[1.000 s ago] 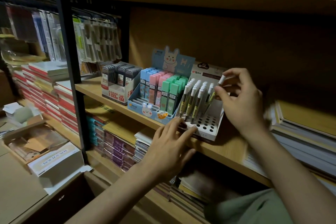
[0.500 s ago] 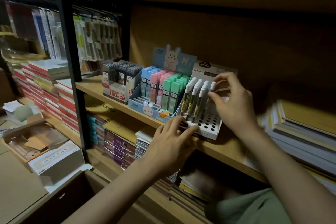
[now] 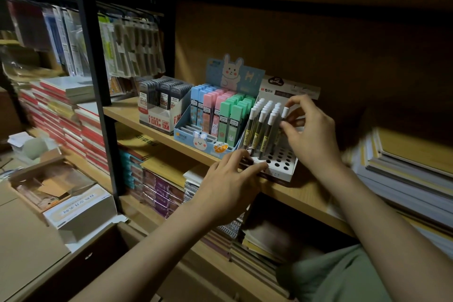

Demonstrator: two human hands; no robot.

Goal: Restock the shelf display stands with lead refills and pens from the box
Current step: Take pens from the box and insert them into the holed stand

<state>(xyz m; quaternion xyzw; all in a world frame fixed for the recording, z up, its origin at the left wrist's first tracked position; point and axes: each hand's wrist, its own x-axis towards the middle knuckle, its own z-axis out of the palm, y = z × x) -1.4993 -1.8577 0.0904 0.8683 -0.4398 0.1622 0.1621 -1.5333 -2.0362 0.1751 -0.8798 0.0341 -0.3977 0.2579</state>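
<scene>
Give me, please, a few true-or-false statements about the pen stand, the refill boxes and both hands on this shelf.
1. The right hand pinches a white-capped pen over the pen stand. True.
2. The left hand rests on the stand's front edge. True.
3. Every hole in the stand is filled. False: the front and right holes are empty.
4. The pastel refill display stands right of the pen stand. False: it stands to its left.
5. The green refills are nearest the pens. True.
</scene>
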